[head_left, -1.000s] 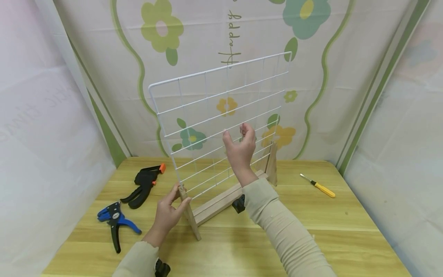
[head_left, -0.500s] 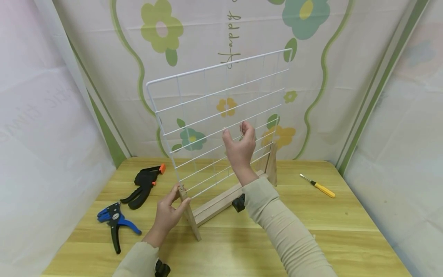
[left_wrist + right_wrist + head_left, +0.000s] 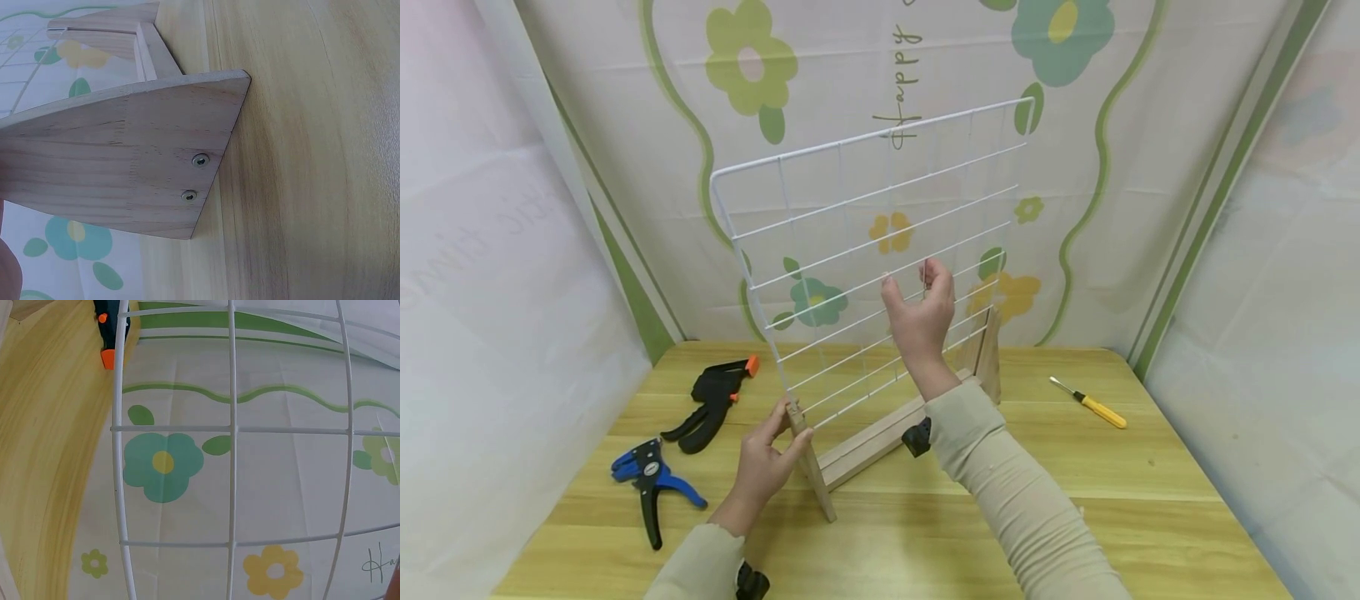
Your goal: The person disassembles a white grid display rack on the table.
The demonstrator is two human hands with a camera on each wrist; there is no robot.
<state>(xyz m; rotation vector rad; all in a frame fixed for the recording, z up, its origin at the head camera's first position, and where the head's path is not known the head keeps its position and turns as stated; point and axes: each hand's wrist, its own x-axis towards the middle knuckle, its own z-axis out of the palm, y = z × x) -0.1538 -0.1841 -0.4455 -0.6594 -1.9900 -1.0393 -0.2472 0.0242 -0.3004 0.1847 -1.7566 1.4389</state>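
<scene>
A white wire grid panel (image 3: 857, 198) stands tilted in a wooden stand, between its left side piece (image 3: 812, 471) and right side piece (image 3: 990, 358). Two wooden slats (image 3: 874, 442) join the side pieces low down. My left hand (image 3: 760, 467) pinches the top of the left side piece, thumb on the near edge. Two metal bolt heads show on that wooden side piece (image 3: 125, 156) in the left wrist view. Around wires near the grid's middle, my right hand (image 3: 921, 325) curls its thumb and fingers. In the right wrist view the wire grid (image 3: 232, 425) fills most of the frame.
To the left on the wooden table (image 3: 1045, 517) lie a black clamp (image 3: 711, 404) with orange tips and a blue-and-black wire stripper (image 3: 653, 479). A yellow-handled screwdriver (image 3: 1101, 408) lies on the right. A flower-printed curtain (image 3: 835, 50) hangs behind.
The grid's top edge has risen slightly in view, its left corner shifting a little left. My right hand has moved up slightly with it. The left hand stays put.
</scene>
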